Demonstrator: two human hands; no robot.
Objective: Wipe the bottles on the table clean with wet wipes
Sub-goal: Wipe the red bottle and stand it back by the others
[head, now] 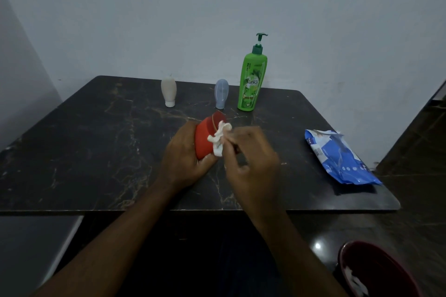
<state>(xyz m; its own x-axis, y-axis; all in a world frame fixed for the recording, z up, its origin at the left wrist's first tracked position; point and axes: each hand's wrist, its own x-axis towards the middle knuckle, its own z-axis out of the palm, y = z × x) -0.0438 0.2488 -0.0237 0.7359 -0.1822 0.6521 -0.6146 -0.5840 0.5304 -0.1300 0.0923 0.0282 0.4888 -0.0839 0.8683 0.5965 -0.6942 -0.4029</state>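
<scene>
Gripping the red bottle (205, 138) in the left hand (183, 159), tilted, over the middle of the table (96, 152). Pinching a crumpled wet wipe (218, 140) in the right hand (251, 164), pressing it against the bottle's side.

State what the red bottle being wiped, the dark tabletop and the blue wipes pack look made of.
Red bottle: likely plastic, matte, evenly coloured with no glare.
Dark veined tabletop: looks like polished marble or a stone-look laminate; gold veins, soft reflections.
Blue wipes pack: thin plastic film, glossy and crumpled.
</scene>
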